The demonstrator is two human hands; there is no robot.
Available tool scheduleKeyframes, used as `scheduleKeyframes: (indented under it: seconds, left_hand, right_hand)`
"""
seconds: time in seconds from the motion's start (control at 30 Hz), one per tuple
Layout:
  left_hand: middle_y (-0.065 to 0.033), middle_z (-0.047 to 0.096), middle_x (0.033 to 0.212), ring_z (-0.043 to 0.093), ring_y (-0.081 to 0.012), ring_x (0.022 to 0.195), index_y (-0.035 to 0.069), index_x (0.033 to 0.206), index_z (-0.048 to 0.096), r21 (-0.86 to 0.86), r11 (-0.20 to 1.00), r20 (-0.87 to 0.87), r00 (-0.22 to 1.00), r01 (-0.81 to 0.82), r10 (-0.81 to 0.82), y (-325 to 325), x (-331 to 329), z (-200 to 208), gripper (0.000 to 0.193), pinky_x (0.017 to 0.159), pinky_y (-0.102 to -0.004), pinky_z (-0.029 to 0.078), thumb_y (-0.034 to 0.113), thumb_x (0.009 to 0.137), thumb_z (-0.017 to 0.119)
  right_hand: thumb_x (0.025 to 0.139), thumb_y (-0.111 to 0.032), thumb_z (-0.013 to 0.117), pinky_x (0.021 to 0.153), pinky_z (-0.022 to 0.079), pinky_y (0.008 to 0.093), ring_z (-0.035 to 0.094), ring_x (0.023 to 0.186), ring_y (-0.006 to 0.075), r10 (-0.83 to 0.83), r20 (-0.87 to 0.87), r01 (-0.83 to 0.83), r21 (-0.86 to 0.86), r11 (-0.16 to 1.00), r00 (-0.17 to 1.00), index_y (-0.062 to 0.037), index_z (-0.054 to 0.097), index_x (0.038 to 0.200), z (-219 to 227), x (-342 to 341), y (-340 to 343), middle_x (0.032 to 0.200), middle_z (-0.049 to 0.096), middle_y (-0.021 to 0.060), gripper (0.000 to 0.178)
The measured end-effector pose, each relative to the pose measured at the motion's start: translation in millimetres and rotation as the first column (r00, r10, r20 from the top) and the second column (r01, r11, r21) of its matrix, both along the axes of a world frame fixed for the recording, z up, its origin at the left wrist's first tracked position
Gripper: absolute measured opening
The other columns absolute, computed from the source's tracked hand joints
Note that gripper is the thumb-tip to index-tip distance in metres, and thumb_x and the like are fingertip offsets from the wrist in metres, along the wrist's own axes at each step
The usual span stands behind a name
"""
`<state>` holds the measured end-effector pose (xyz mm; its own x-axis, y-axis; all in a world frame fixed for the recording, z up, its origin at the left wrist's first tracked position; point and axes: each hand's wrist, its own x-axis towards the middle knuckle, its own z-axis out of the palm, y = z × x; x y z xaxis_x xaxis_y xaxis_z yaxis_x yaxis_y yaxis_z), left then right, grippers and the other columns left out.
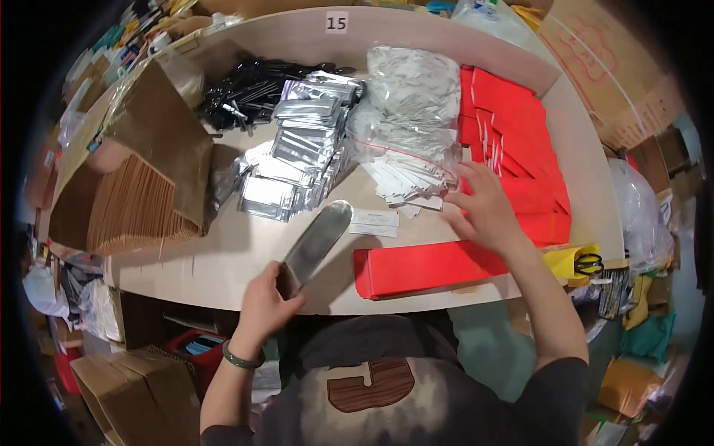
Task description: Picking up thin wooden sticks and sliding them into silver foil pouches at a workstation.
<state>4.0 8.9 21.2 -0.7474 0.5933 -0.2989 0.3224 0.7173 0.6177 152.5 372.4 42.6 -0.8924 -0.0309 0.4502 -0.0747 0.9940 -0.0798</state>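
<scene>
My left hand (269,301) is closed around the lower end of a long, flat, shiny grey piece with a rounded tip (318,244), held at a slant above the table. I cannot make out its kind. My right hand (485,208) has its fingers apart beside the fanned white paper slips (413,180), which spill from a clear plastic bag (413,89). Two small white slips (374,222) lie alone by the grey piece's tip. Below my right hand is a stack of long red paper sleeves (431,269), and more red sleeves (520,141) are piled at the right.
Stacks of silver flat packets (297,141) stand left of the bag, with a heap of black slender items (249,88) behind. An open cardboard box (141,201) of brown card pieces sits at the left. A raised rim (416,30) borders the table's back.
</scene>
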Motion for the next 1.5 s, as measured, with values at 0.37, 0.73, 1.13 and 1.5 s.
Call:
scheduleKeyframes:
  seconds: [0.37,0.73,1.13,1.5]
  left_hand:
    - [-0.0186,0.060,0.104,0.061,-0.0396,0.091,0.006,0.119,0.054,0.254,0.945,0.353,0.891,0.204,-0.287,27,38,-17,0.053,0.079,-0.0427,0.051,0.009,0.069,0.071]
    - [-0.0128,0.065,0.099,0.064,-0.0348,0.094,0.010,0.124,0.055,-0.023,0.927,-0.124,0.919,0.375,-0.375,-23,10,-29,0.062,0.077,-0.0426,0.052,0.016,0.068,0.080]
    - [-0.0272,0.029,0.149,0.027,-0.0431,0.139,-0.006,0.144,0.030,0.743,0.477,-0.433,0.207,-0.469,0.877,-77,-125,-62,0.067,0.117,-0.0451,0.019,0.019,0.089,0.059]
    - [-0.0283,0.034,0.149,0.032,-0.0437,0.139,-0.006,0.146,0.027,0.253,0.789,-0.859,0.245,-0.560,0.449,-153,-285,10,0.084,0.115,-0.0531,0.023,0.047,0.090,0.059]
  right_hand:
    - [0.085,-0.043,0.068,0.088,0.048,0.0435,0.059,0.105,0.0327,0.198,0.254,-0.097,-0.362,0.927,0.947,-0.0026,0.064,0.096,-40,0,-120,0.104,0.064,0.0188,0.042]
    - [0.078,-0.025,0.064,0.060,0.050,0.0475,0.063,0.066,0.0384,-0.055,0.610,0.366,-0.398,0.841,0.790,-0.0024,0.062,0.071,-49,-28,-135,0.064,0.062,0.0167,0.024]
    - [0.074,-0.015,0.067,0.065,0.053,0.0458,0.065,0.072,0.0364,-0.041,0.470,-0.004,0.094,0.996,0.882,-0.0015,0.061,0.077,-96,-82,-76,0.077,0.064,0.0168,0.015]
    - [0.084,-0.011,0.061,0.073,0.049,0.0447,0.062,0.080,0.0363,0.040,0.445,0.104,-0.295,0.950,0.895,-0.0031,0.062,0.087,-17,-86,-104,0.081,0.061,0.0167,0.008]
